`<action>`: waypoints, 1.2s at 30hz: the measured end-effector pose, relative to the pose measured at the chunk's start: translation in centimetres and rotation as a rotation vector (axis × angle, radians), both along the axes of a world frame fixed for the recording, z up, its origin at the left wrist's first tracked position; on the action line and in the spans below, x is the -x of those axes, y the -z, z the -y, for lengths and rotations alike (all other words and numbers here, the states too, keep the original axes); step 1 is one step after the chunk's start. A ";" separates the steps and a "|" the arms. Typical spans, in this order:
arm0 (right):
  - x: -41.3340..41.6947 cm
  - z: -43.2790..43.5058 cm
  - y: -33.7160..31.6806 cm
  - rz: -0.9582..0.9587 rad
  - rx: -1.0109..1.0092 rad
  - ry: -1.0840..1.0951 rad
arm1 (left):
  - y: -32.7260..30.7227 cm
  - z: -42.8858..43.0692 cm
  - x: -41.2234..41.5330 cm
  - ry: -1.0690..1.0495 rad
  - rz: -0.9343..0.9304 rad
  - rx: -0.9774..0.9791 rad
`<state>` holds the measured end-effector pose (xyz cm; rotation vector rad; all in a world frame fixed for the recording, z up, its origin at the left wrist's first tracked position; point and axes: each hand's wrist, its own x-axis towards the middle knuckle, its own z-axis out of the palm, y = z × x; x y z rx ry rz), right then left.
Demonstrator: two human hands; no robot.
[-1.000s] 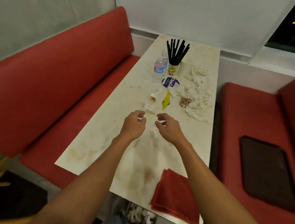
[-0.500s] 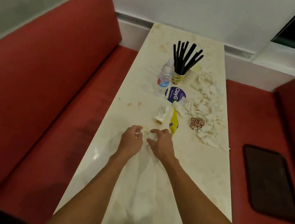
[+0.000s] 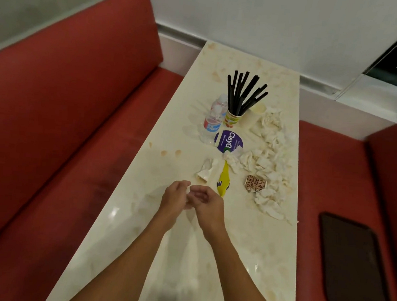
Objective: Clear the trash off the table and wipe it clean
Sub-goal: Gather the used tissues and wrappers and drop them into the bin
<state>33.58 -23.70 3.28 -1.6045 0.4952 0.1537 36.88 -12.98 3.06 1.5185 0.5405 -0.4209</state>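
Observation:
My left hand (image 3: 174,199) and my right hand (image 3: 208,204) meet above the middle of the stained marble table (image 3: 268,250). Both pinch the top edge of a thin translucent plastic bag (image 3: 184,256) that hangs down toward me. Just beyond my fingers lie a crushed paper cup (image 3: 206,171), a yellow wrapper (image 3: 223,182) and a patterned wrapper (image 3: 255,183). A heap of crumpled white napkins (image 3: 270,160) runs along the table's right side. Farther back are a purple lid (image 3: 228,140), a small water bottle (image 3: 212,121) and a cup of black straws (image 3: 234,118).
Red benches flank the table, one on the left (image 3: 64,116) and one on the right holding a dark tray (image 3: 354,269). A white wall and a window ledge close off the far end. Orange-brown stains dot the tabletop.
My hands have come together and lifted the bag's top edge. The view has moved forward over the table, and the red cloth at the near edge is out of sight.

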 end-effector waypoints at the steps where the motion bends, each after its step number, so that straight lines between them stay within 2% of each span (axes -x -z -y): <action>1: 0.0 0.2 -0.1 -0.013 -0.078 0.003 | -0.2 0.3 0.0 -0.017 0.005 -0.019; 4: -0.1 1.6 -1.0 -0.045 -0.200 -0.012 | -0.4 1.0 0.0 -0.072 0.032 -0.105; 8: -0.6 4.7 -1.1 -0.044 -0.111 -0.045 | 0.2 1.9 -0.5 -0.099 0.053 -0.236; 10: -1.2 6.2 -0.2 -0.034 0.061 -0.002 | 0.9 2.2 -0.7 -0.106 0.028 -0.231; 12: -2.2 7.5 0.8 -0.001 0.329 0.023 | 1.5 2.2 -0.9 -0.114 -0.003 -0.190; 14: -3.7 8.4 1.8 0.008 0.572 -0.048 | 2.0 2.1 -0.9 -0.107 -0.013 -0.173; 17: -5.8 8.8 2.9 -0.106 0.710 -0.242 | 2.4 2.0 -0.9 -0.057 -0.006 -0.205; 21: -6.6 8.6 3.9 -0.148 0.862 -0.311 | 2.7 2.0 -0.9 -0.052 -0.030 -0.181; 25: -5.0 8.8 3.7 -0.134 0.805 -0.183 | 2.8 2.5 -0.7 -0.039 -0.048 -0.120; 30: -0.9 8.3 0.0 -0.122 0.522 -0.018 | 1.7 4.4 -0.5 -0.038 -0.057 -0.013; 33: 0.9 7.1 -1.4 -0.110 0.331 -0.046 | 0.8 6.1 -0.4 -0.042 -0.091 0.105; 36: 1.8 5.9 -1.6 -0.063 0.281 -0.131 | 0.1 6.9 -0.3 -0.087 -0.148 0.242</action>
